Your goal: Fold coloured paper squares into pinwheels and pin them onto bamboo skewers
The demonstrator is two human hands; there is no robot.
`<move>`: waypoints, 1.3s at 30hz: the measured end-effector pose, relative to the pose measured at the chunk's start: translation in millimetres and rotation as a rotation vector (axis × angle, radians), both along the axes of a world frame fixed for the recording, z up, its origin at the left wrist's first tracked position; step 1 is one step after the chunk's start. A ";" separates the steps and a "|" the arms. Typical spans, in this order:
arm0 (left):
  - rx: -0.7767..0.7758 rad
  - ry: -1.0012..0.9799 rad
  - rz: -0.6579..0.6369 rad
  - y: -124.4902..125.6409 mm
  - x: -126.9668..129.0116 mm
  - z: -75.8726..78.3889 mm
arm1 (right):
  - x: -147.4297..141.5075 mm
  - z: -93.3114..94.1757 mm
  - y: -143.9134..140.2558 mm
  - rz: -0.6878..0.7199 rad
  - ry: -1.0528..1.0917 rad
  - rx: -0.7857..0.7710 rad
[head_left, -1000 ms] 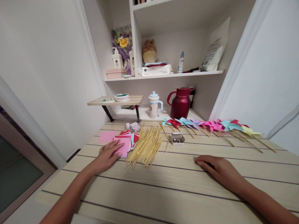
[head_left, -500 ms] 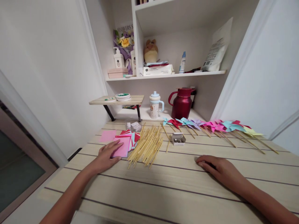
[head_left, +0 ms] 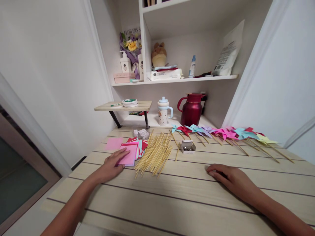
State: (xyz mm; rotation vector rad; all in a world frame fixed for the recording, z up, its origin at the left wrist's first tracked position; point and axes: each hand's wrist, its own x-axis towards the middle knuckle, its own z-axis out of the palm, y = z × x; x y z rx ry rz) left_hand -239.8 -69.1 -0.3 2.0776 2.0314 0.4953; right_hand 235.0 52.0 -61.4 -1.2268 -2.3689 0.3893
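Fingers of the left hand (head_left: pixel 110 165) lie flat and spread on the top pink sheet of the paper stack (head_left: pixel 131 152), near the left edge of the tabletop (head_left: pixel 172 196); the hand is open and grips nothing. To lift just one sheet well, I think it should slide the top square off with soft fingertips, so the ones under it stay put. One more pink square (head_left: pixel 113 143) lies alone toward the far left corner. Just beside the stack lies a heap of thin wooden sticks (head_left: pixel 155 153), then a small open box of pins (head_left: pixel 188 147). The right hand (head_left: pixel 230 179) rests palm down on bare wood near the right side, fingers loose, holding nothing. Finished paper pinwheels (head_left: pixel 221 132) lie in a row along the far right edge. Behind the wooden tabletop are white walls, shelves, a cup (head_left: pixel 163 111) and a red jug (head_left: pixel 192 109).
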 end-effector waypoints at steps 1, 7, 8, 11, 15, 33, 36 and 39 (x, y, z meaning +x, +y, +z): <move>0.012 -0.058 0.003 0.0 -0.5 0.8 | -0.1 0.1 0.0 -0.002 0.001 0.006; 0.104 -0.259 0.064 5.8 -5.4 -1.0 | -0.1 1.0 -1.1 -0.004 -0.006 -0.005; 0.129 -0.275 0.077 7.6 -6.1 -2.1 | -0.3 1.4 -1.5 -0.006 -0.010 -0.013; 0.226 -0.293 0.131 13.6 -8.3 -5.0 | -1.1 3.2 -2.7 -0.012 -0.020 -0.040; 0.362 -0.229 0.189 18.8 -10.9 -4.8 | -2.6 6.3 -3.8 -0.013 -0.020 -0.059; 1.114 0.253 0.165 27.5 78.5 56.6 | -40.6 75.3 -7.7 0.085 0.700 -0.675; 1.153 0.388 -0.153 39.9 143.5 46.6 | -60.9 84.7 -0.1 0.117 0.822 -0.826; 1.225 0.423 -0.419 56.9 195.6 18.2 | -72.2 81.3 4.3 0.137 1.034 -0.999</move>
